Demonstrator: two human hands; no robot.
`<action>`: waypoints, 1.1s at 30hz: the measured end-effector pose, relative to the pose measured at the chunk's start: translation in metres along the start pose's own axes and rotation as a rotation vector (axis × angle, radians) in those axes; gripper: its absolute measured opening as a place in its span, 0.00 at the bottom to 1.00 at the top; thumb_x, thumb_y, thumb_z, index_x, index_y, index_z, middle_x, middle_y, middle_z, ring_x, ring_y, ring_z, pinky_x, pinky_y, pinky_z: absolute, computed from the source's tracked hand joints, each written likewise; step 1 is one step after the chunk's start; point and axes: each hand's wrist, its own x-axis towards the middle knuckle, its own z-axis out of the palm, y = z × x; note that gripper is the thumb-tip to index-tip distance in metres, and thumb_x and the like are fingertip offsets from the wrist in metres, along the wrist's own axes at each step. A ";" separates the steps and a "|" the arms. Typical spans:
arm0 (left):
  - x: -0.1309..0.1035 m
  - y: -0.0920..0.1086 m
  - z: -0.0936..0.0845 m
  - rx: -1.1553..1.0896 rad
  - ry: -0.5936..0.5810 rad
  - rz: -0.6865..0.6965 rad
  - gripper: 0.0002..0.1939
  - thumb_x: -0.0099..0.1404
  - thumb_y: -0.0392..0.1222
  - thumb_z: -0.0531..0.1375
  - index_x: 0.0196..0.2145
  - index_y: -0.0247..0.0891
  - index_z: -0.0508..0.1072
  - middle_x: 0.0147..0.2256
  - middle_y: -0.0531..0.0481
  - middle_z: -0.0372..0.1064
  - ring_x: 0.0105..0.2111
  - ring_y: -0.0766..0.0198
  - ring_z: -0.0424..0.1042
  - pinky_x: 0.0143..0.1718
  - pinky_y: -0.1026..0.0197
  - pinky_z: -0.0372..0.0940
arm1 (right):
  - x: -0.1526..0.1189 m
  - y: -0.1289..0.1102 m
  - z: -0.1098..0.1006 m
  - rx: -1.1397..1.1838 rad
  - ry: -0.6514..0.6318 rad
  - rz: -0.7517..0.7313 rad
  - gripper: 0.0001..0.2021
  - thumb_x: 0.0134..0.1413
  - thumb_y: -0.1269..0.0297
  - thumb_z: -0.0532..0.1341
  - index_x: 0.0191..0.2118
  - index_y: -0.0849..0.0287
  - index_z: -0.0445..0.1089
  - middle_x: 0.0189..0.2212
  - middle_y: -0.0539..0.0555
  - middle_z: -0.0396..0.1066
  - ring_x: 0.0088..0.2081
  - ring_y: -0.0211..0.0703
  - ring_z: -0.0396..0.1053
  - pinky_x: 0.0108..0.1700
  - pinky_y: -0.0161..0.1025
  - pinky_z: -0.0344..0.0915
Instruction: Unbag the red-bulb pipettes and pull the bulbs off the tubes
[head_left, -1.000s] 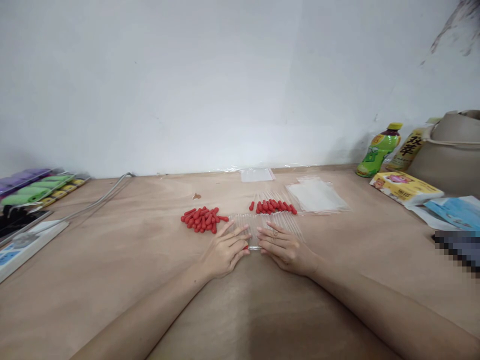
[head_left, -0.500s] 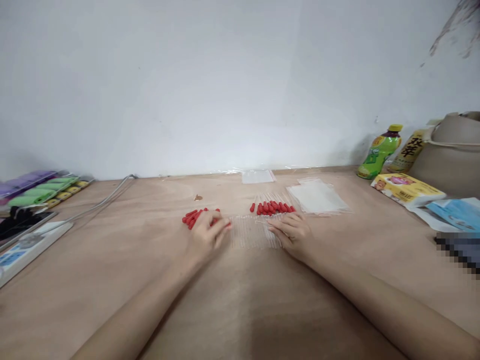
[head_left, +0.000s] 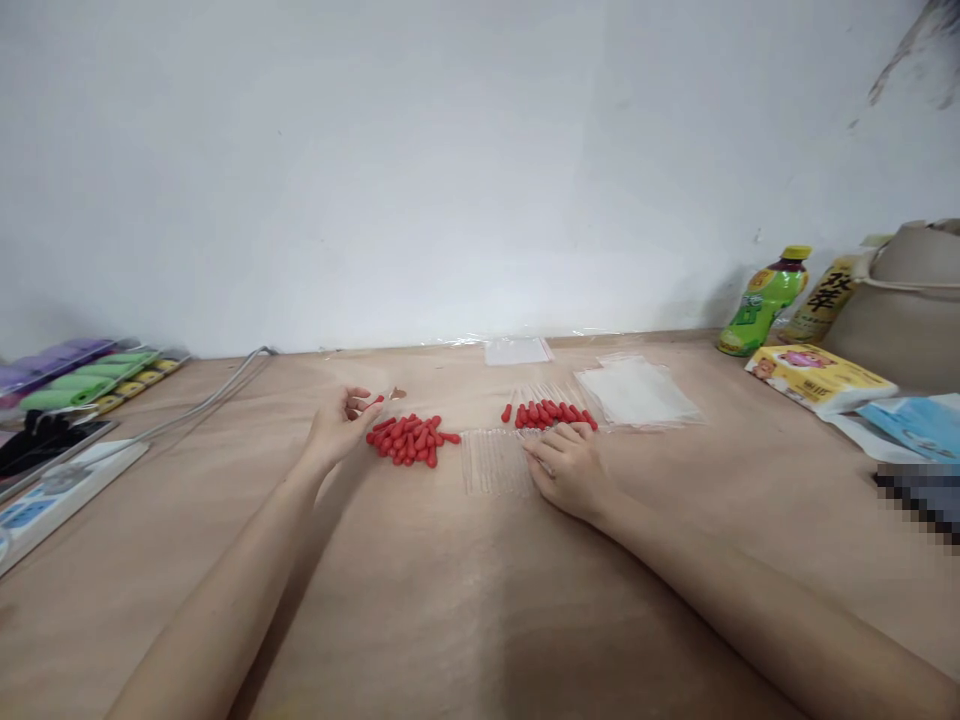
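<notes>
Raised just left of the pile of red rubber bulbs [head_left: 409,440], my left hand [head_left: 343,422] pinches a single red bulb [head_left: 379,400] at its fingertips. My right hand [head_left: 570,468] rests over the right end of a row of thin clear tubes [head_left: 491,462], its fingers pressed together; what they hold, if anything, is too small to make out. Behind my right hand lie several clear tubes tipped with red bulbs [head_left: 551,412], side by side, bulbs towards me.
Clear plastic bags [head_left: 637,392] lie right of the bulbed tubes, another bag [head_left: 517,351] by the wall. At right stand a green bottle [head_left: 765,303], a yellow tissue pack [head_left: 817,378] and a beige bag [head_left: 900,310]. A power strip [head_left: 71,500] and coloured rolls [head_left: 86,380] lie left.
My left hand has moved left and away from the tubes, uncovering the pile of red bulbs. My right hand has shifted slightly left over the tubes.
</notes>
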 end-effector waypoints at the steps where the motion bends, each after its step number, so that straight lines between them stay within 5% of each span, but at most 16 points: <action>1: 0.000 -0.002 0.003 0.014 -0.001 0.007 0.24 0.50 0.56 0.58 0.38 0.36 0.68 0.29 0.50 0.67 0.25 0.66 0.64 0.26 0.65 0.61 | 0.000 -0.002 -0.001 -0.012 -0.019 -0.017 0.08 0.52 0.68 0.54 0.31 0.57 0.71 0.23 0.51 0.68 0.30 0.40 0.60 0.38 0.41 0.49; 14: -0.002 -0.018 0.014 0.071 -0.133 -0.027 0.27 0.59 0.60 0.45 0.33 0.36 0.73 0.32 0.46 0.74 0.34 0.57 0.72 0.37 0.59 0.64 | 0.001 -0.009 -0.006 -0.026 -0.164 -0.063 0.19 0.49 0.48 0.56 0.38 0.58 0.71 0.29 0.54 0.67 0.34 0.43 0.59 0.44 0.47 0.48; 23: -0.003 -0.023 0.018 0.001 -0.087 -0.059 0.28 0.61 0.58 0.43 0.37 0.35 0.73 0.40 0.44 0.72 0.43 0.56 0.70 0.44 0.58 0.62 | -0.004 -0.005 -0.008 0.048 -0.056 -0.031 0.18 0.49 0.49 0.57 0.38 0.58 0.71 0.27 0.53 0.67 0.33 0.41 0.60 0.45 0.47 0.48; 28: -0.016 0.013 0.011 0.144 0.115 0.123 0.21 0.64 0.52 0.44 0.40 0.40 0.71 0.39 0.47 0.71 0.41 0.55 0.68 0.42 0.56 0.62 | -0.009 0.002 -0.013 0.090 -0.001 -0.030 0.13 0.51 0.54 0.57 0.36 0.56 0.71 0.27 0.52 0.67 0.33 0.40 0.61 0.47 0.47 0.48; 33: -0.031 0.075 0.041 0.216 -0.042 0.565 0.12 0.60 0.47 0.52 0.33 0.38 0.71 0.36 0.47 0.69 0.40 0.58 0.66 0.45 0.55 0.59 | -0.014 0.005 -0.019 0.111 -0.002 -0.052 0.09 0.51 0.57 0.58 0.34 0.54 0.71 0.28 0.51 0.67 0.34 0.40 0.61 0.48 0.46 0.48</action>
